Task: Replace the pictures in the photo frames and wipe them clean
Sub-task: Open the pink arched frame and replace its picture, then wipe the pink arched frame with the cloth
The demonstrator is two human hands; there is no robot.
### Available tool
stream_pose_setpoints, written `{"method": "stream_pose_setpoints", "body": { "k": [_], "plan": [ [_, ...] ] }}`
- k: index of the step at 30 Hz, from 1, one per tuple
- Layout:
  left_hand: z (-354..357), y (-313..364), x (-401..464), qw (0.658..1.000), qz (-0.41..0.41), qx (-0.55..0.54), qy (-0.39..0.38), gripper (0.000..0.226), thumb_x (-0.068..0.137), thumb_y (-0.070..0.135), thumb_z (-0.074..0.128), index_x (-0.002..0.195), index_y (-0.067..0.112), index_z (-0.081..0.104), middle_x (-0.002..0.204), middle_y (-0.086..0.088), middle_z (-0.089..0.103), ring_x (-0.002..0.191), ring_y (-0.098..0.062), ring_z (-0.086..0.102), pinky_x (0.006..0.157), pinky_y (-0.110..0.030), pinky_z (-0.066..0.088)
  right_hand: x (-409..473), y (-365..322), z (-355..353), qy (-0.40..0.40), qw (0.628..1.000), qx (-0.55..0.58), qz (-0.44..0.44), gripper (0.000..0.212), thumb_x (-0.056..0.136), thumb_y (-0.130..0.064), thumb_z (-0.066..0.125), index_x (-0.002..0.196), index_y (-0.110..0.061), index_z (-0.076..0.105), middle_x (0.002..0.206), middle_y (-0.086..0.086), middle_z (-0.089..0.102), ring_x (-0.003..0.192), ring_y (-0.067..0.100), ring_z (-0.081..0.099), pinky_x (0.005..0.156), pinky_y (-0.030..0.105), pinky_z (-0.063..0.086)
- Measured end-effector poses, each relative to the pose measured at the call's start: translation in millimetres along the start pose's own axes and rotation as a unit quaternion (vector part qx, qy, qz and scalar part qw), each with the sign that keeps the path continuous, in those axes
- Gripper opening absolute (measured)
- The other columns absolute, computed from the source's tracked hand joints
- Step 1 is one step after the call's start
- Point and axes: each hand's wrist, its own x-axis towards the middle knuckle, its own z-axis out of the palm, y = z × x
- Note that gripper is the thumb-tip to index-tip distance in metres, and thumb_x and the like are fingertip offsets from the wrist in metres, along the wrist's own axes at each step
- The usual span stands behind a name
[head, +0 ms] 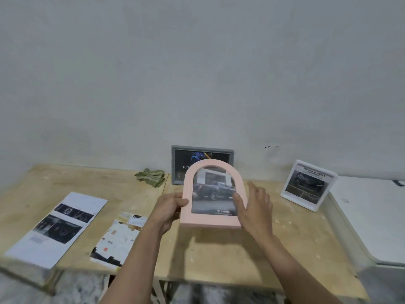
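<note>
Fingers (175, 201) of the left hand (169, 210) are curling round the left edge of the pink arched frame (213, 195), thumb in front, while the right hand (255, 205) is lying against the frame's right side with its fingers nearly straight, the thumb pressing on the glazing over a truck picture (213, 191). That frame is being held tilted above the wooden surface (219, 251), in front of the grey frame (202, 163) leaning on the wall. Right of the pink frame a white frame (308, 185) is standing propped; to its left a green cloth (151, 175) is lying bunched, and nearer, two printed sheets (55, 229) are lying flat. Only one hand is truly gripping, so the frame is at risk of pivoting and dropping if the flat right hand is withdrawn carelessly. The thumb is probably smearing the front, making wiping necessary. Setting it back hastily could knock the grey frame over.
</note>
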Motion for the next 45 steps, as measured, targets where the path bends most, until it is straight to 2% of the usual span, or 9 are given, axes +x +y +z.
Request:
{"method": "stream_pose_setpoints", "body": {
  "k": [4,12,18,22,29,32,37,40,45],
  "plan": [
    [-14,-13,-17,1.000,0.020,-0.008,-0.002,0.034,0.087,-0.006,0.052,0.111,0.008,0.072,0.091,-0.007,0.076,0.081,-0.024,0.066,0.066,-0.031,0.051,5,-2,12,-0.125,0.969,0.147,0.154,0.063,0.093,-0.065,0.024,0.101,-0.013,0.057,0.101,0.014,0.066,0.093,0.033,0.060,0.079,0.040,0.045],
    [-59,-20,-36,0.995,0.046,-0.043,0.076,0.023,0.097,0.030,0.060,0.091,0.009,0.067,0.086,-0.009,0.073,0.076,-0.025,0.065,0.073,-0.037,0.049,-17,-50,33,-0.105,0.970,0.209,0.070,0.062,0.096,-0.060,0.026,0.079,-0.011,0.061,0.076,0.007,0.064,0.073,0.026,0.058,0.069,0.037,0.046],
    [-105,-17,-38,0.979,0.072,-0.114,0.152,0.024,0.093,0.026,0.061,0.089,0.002,0.064,0.083,-0.020,0.063,0.074,-0.028,0.061,0.073,-0.045,0.053,-30,-114,52,-0.101,0.967,0.228,0.054,0.051,0.098,-0.053,0.032,0.065,-0.015,0.041,0.061,0.002,0.050,0.063,0.024,0.049,0.063,0.038,0.038],
    [-150,-10,-37,0.978,0.074,-0.089,0.172,0.028,0.099,0.023,0.055,0.086,-0.001,0.060,0.077,-0.015,0.062,0.066,-0.025,0.061,0.061,-0.032,0.052,-36,-156,76,-0.103,0.964,0.240,0.052,0.051,0.098,-0.053,0.032,0.064,-0.016,0.042,0.062,0.001,0.050,0.063,0.023,0.048,0.064,0.038,0.039],
    [-218,-5,-24,0.988,0.056,0.016,0.141,0.041,0.095,0.045,0.051,0.107,0.007,0.061,0.108,-0.024,0.067,0.092,-0.038,0.067,0.086,-0.048,0.054,-52,-201,131,-0.123,0.960,0.236,0.083,0.059,0.095,-0.061,0.027,0.077,-0.013,0.057,0.073,0.004,0.062,0.073,0.025,0.058,0.070,0.038,0.045],
    [-233,-8,-16,0.986,0.066,0.021,0.152,0.032,0.096,0.040,0.054,0.103,0.009,0.061,0.093,-0.015,0.063,0.081,-0.029,0.061,0.071,-0.037,0.048,-52,-211,149,-0.140,0.961,0.222,0.089,0.064,0.092,-0.066,0.023,0.081,-0.014,0.059,0.076,0.003,0.063,0.074,0.022,0.059,0.072,0.038,0.049],
    [-261,-21,13,0.976,0.051,-0.020,0.209,0.053,0.078,0.056,0.060,0.100,0.009,0.064,0.097,-0.022,0.062,0.086,-0.037,0.063,0.081,-0.047,0.051,-28,-231,181,-0.220,0.932,0.277,0.078,0.069,0.087,-0.075,0.024,0.092,-0.019,0.064,0.088,0.004,0.068,0.083,0.018,0.065,0.079,0.039,0.053],
    [-280,-20,40,0.967,0.026,-0.042,0.249,0.044,0.084,0.049,0.062,0.099,0.008,0.063,0.096,-0.023,0.060,0.087,-0.036,0.060,0.081,-0.047,0.050,11,-237,204,-0.305,0.903,0.295,0.060,0.053,0.094,-0.065,0.027,0.107,-0.025,0.061,0.101,-0.006,0.065,0.092,0.007,0.061,0.077,0.025,0.047],
    [-306,-12,93,0.948,0.001,-0.060,0.313,0.030,0.093,0.039,0.062,0.095,0.008,0.065,0.087,-0.012,0.066,0.084,-0.031,0.062,0.080,-0.044,0.048,105,-232,271,-0.323,0.928,0.184,-0.015,0.042,0.096,-0.054,0.034,0.113,-0.024,0.058,0.114,0.000,0.062,0.105,0.022,0.057,0.089,0.038,0.047]
  ]
}}
